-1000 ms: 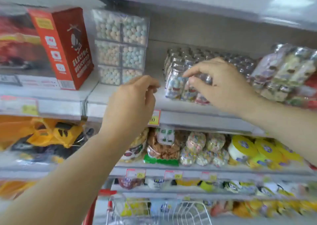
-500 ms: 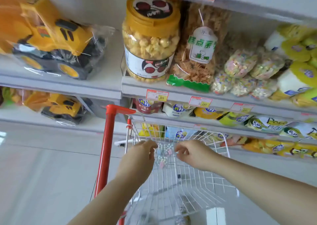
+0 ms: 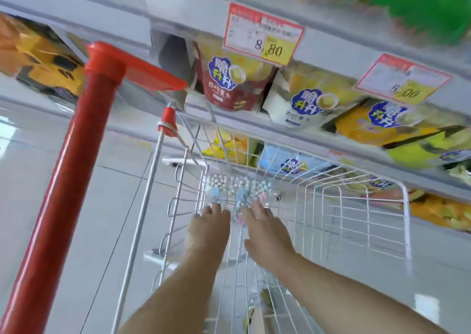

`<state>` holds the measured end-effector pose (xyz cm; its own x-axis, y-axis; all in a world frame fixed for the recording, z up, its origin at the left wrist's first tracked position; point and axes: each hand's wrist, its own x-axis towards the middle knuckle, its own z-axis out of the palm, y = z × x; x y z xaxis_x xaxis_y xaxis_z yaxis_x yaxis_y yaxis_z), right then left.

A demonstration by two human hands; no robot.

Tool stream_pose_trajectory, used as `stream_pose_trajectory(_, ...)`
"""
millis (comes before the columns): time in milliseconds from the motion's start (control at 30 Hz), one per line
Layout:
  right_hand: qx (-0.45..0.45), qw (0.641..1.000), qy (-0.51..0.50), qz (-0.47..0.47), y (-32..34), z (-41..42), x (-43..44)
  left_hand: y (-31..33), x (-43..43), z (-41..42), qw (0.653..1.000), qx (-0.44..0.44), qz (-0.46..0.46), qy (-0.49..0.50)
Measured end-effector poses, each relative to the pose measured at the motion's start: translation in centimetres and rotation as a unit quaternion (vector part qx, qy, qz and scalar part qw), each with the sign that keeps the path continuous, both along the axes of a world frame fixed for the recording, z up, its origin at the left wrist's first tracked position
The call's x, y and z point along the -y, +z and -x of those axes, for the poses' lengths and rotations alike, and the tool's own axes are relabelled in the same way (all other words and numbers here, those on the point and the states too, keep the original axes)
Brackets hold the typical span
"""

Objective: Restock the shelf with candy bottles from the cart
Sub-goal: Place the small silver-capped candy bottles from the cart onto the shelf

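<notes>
A cluster of clear candy bottles (image 3: pixel 239 184) filled with pastel candies lies at the near-left end of the white wire cart basket (image 3: pixel 362 206). Both my hands reach down into the basket side by side. My left hand (image 3: pixel 209 229) has its fingertips on the left bottles. My right hand (image 3: pixel 266 234) stretches its fingers onto the right bottles. Neither hand is plainly curled round a bottle, and motion blur hides finer detail. The shelf being restocked is out of view above.
The cart's red handle post (image 3: pixel 63 180) rises at the left. Shelf edges with price tags (image 3: pixel 262 35) run overhead, and snack bags (image 3: pixel 226 79) stand just beyond the basket. A boxed yellow toy (image 3: pixel 43 53) sits at far left. Pale floor tiles (image 3: pixel 38 168) lie at left.
The view has swung down from the upper shelf to the cart. Both hands left the shelved bottles, dropped into the basket and now reach onto the candy bottles there.
</notes>
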<state>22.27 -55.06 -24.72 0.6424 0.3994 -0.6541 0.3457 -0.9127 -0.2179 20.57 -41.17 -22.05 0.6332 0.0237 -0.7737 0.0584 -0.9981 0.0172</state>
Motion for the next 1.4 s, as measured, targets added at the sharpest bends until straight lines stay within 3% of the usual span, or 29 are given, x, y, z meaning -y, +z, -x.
stream_pose_trajectory(233,0.129,0.991,-0.027,-0.034,-3.6,0.1,0.0,-5.5,-0.2,-0.1,0.991,0.099,-0.043,-0.079)
stream_pose_trajectory(400,0.163,0.985,-0.008,-0.047,-4.3,-0.1,0.9,-5.9,-0.5,-0.6,0.985,0.135,-0.058,-0.094)
stream_pose_trajectory(533,0.150,0.987,0.041,-0.031,-4.0,0.3,2.8,-5.0,-0.4,-0.2,0.987,0.127,-0.038,-0.097)
stream_pose_trajectory(767,0.168,0.985,0.045,0.012,-2.8,-1.1,6.2,-2.1,-0.2,0.6,0.991,0.121,0.001,-0.052)
stream_pose_trajectory(933,0.207,0.973,0.085,-0.060,-2.6,-3.5,1.8,-1.7,-0.2,0.7,0.992,0.120,-0.007,-0.049)
stream_pose_trajectory(1167,0.218,0.973,0.075,-0.006,-5.8,-5.9,-2.0,-1.7,-0.6,0.7,0.992,0.111,-0.020,-0.061)
stream_pose_trajectory(1300,0.216,0.969,0.107,-0.061,-5.5,-5.7,-0.6,-1.2,-0.5,0.8,0.993,0.092,-0.029,-0.072)
stream_pose_trajectory(1400,0.193,0.972,0.075,-0.110,-3.0,-5.2,0.6,0.9,-0.3,0.9,0.994,0.077,-0.026,-0.072)
